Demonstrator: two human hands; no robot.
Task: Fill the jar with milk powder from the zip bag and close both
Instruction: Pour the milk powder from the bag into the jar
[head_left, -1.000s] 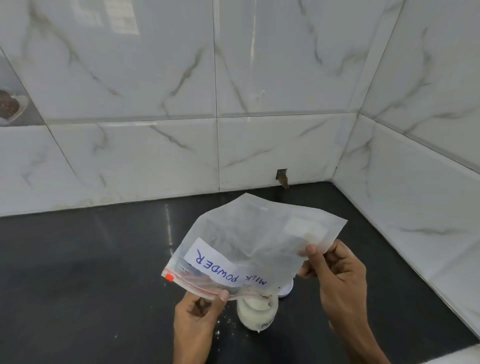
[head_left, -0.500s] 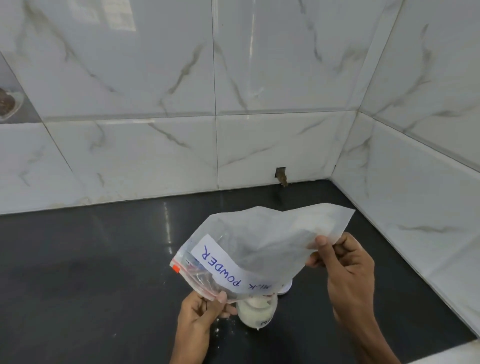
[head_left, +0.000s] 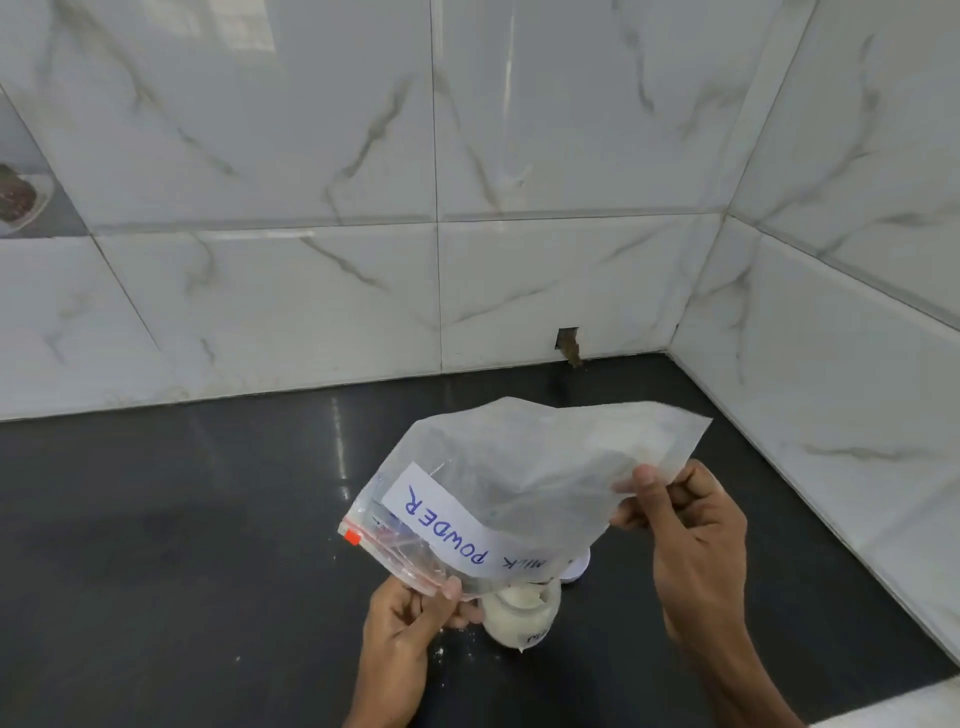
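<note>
Tipping a zip bag labelled "MILK POWDER" mouth-down over an open jar on a dark counter.
Left hand pinches the zipper edge; right hand grasps the raised bottom. White lid lies just behind the jar.

Soft even light, glare on countertop

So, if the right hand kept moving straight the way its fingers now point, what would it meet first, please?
Most likely only the zip bag that the right hand pinches; beyond it, probably bare counter, though depth is unclear.
</note>
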